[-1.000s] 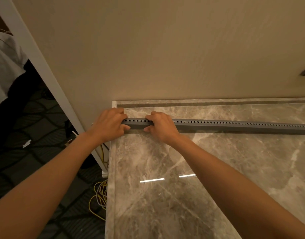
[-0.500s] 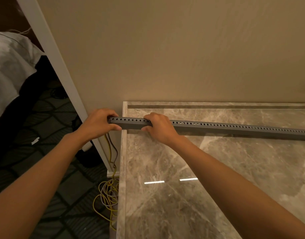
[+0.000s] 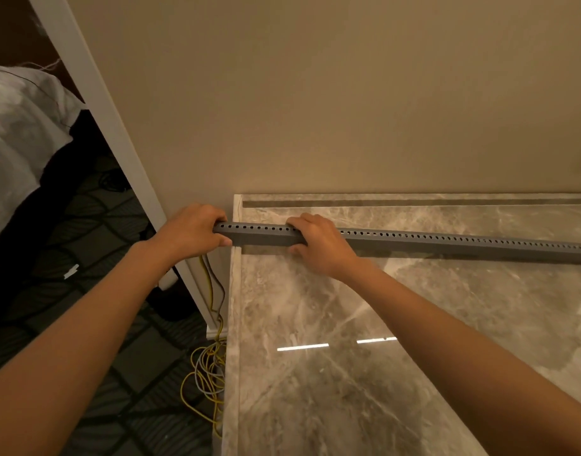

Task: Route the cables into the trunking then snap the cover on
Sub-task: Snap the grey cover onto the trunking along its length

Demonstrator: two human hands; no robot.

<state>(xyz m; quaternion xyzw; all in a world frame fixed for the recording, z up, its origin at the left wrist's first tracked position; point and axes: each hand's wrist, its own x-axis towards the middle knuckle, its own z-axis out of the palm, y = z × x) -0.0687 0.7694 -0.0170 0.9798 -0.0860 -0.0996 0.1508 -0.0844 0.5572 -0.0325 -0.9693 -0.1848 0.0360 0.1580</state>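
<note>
I am gripping the grey trunking (image 3: 414,243) with both hands, mid-frame, where it is lying across the marble top (image 3: 381,373) and running out past the right edge. My left hand (image 3: 192,232) is wrapping the overhanging left end, fingers over the top and thumb underneath, closed around it; I judge this is steadying the end where the cables (image 3: 206,373) are dropping out. My right hand (image 3: 318,246) is clamping just beside it, fingers curled over the perforated face, thumb below, likely to press the cover shut along this stretch. Yellow and grey cables are trailing down from under my left hand and coiling on the dark floor (image 3: 95,324), lower centre-left. Cannot tell whether the cover is fully seated.
</note>
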